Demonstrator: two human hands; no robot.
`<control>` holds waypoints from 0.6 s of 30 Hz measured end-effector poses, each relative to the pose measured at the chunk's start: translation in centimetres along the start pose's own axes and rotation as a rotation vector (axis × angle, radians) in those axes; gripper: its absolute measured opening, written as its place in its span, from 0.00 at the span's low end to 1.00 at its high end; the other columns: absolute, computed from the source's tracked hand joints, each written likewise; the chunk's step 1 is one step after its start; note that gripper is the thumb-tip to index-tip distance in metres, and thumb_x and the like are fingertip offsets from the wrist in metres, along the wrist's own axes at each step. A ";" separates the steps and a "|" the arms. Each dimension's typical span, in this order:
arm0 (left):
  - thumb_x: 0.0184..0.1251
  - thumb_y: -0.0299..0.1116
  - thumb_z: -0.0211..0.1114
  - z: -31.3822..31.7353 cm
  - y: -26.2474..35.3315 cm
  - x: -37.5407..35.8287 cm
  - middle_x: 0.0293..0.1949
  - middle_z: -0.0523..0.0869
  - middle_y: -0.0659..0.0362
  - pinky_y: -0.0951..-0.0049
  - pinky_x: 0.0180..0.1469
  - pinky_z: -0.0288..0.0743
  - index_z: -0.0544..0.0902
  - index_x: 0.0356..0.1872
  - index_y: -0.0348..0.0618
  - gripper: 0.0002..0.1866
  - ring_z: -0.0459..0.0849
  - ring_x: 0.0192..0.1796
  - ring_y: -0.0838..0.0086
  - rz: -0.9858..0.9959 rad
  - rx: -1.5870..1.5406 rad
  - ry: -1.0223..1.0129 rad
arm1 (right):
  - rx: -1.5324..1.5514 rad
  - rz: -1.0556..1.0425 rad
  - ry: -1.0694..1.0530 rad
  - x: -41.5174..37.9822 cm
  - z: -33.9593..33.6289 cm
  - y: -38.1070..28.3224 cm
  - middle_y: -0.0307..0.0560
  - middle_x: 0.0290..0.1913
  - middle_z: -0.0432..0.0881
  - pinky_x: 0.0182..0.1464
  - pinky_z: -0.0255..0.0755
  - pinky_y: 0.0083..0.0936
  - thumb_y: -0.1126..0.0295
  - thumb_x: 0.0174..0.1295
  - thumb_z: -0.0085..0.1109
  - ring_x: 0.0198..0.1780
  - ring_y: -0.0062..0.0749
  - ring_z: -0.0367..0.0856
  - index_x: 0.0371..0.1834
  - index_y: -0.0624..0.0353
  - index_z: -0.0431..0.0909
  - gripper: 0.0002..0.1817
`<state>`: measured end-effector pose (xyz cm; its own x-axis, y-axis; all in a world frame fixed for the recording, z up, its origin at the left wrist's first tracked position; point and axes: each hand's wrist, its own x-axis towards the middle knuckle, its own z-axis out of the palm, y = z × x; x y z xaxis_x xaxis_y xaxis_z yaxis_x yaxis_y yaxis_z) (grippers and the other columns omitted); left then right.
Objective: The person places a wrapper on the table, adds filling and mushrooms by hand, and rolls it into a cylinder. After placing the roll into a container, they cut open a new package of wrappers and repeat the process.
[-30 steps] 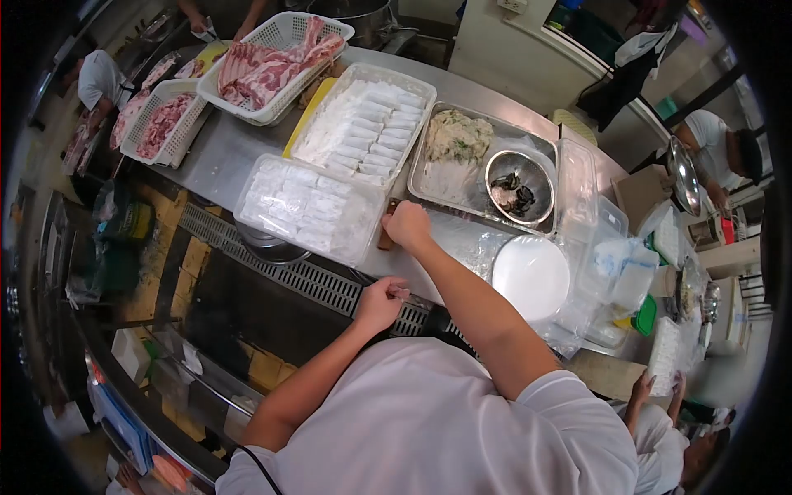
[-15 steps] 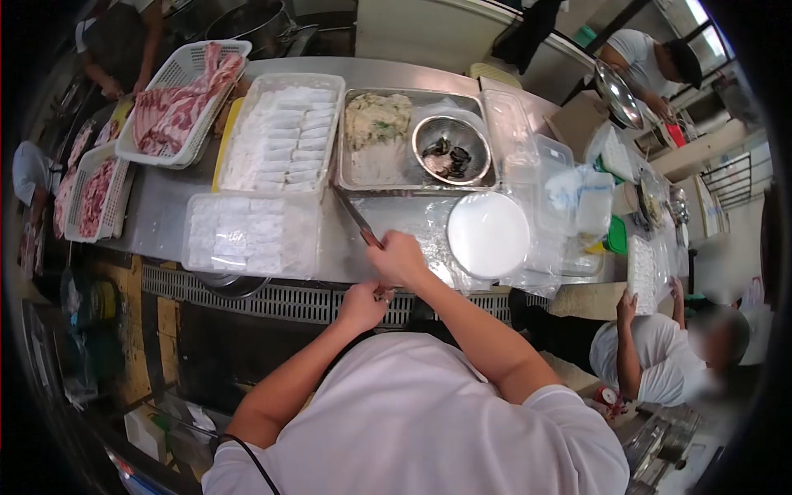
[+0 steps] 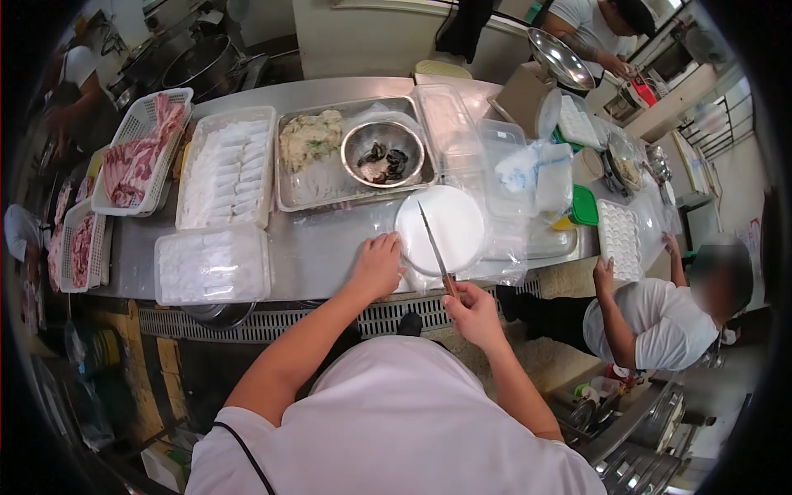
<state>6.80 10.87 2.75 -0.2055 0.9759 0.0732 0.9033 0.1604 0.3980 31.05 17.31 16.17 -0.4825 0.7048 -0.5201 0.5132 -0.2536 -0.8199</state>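
Note:
My right hand (image 3: 474, 311) grips the handle of a long knife (image 3: 434, 245) whose blade points away from me over a round white disc stack (image 3: 439, 228) wrapped in clear plastic. My left hand (image 3: 377, 264) rests palm down on the steel counter (image 3: 322, 252), its fingers at the left edge of that white stack and plastic sheet. Behind them stands a metal tray (image 3: 290, 194) with a pale minced filling (image 3: 311, 139) and a steel bowl (image 3: 383, 154) of dark pieces.
Two clear tubs of white wrapped pieces (image 3: 224, 172) (image 3: 210, 264) sit left of the tray. White baskets of raw meat (image 3: 136, 157) lie farther left. Plastic containers (image 3: 528, 177) crowd the right. A seated person (image 3: 652, 318) handles a white mould tray (image 3: 619, 239); another person (image 3: 598, 29) works behind.
My right hand lifted the knife from the counter and swung it right, over the white stack. My left hand moved from the counter edge up onto the counter beside the stack. The view panned right.

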 end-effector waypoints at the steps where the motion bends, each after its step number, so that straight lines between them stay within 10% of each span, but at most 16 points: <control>1: 0.70 0.41 0.76 0.4 0.2 0.4 0.79 0.76 0.47 0.42 0.79 0.66 0.81 0.73 0.42 0.32 0.73 0.80 0.51 0.016 0.010 -0.012 | 0.031 -0.005 -0.008 -0.1 -0.4 0.3 0.37 0.30 0.86 0.30 0.70 0.23 0.64 0.77 0.71 0.29 0.16 0.78 0.67 0.66 0.85 0.22; 6: 0.71 0.43 0.76 0.5 1.7 1.0 0.82 0.72 0.45 0.40 0.82 0.60 0.79 0.77 0.43 0.36 0.68 0.84 0.52 0.027 0.029 -0.059 | -0.051 -0.113 -0.023 0.7 -1.7 2.3 0.44 0.30 0.87 0.33 0.74 0.28 0.64 0.79 0.67 0.28 0.23 0.81 0.66 0.65 0.86 0.20; 12: 0.69 0.45 0.78 0.3 1.1 1.7 0.83 0.71 0.45 0.42 0.84 0.59 0.78 0.78 0.43 0.38 0.66 0.85 0.51 -0.080 -0.028 -0.037 | -0.587 -0.471 0.034 2.9 -1.9 0.2 0.69 0.32 0.87 0.42 0.80 0.56 0.64 0.78 0.62 0.37 0.68 0.89 0.64 0.59 0.86 0.17; 18: 0.66 0.42 0.78 -1.1 -0.8 3.1 0.82 0.74 0.46 0.44 0.83 0.60 0.78 0.77 0.38 0.39 0.68 0.84 0.51 -0.116 -0.011 -0.046 | -0.853 -0.491 -0.032 6.5 -0.7 -1.5 0.69 0.34 0.89 0.45 0.82 0.63 0.64 0.79 0.58 0.39 0.72 0.89 0.71 0.61 0.77 0.21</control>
<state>5.07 13.61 3.67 -0.2905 0.9567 -0.0160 0.8701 0.2711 0.4117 27.68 22.72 14.22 -0.7917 0.5826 -0.1839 0.5844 0.6345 -0.5058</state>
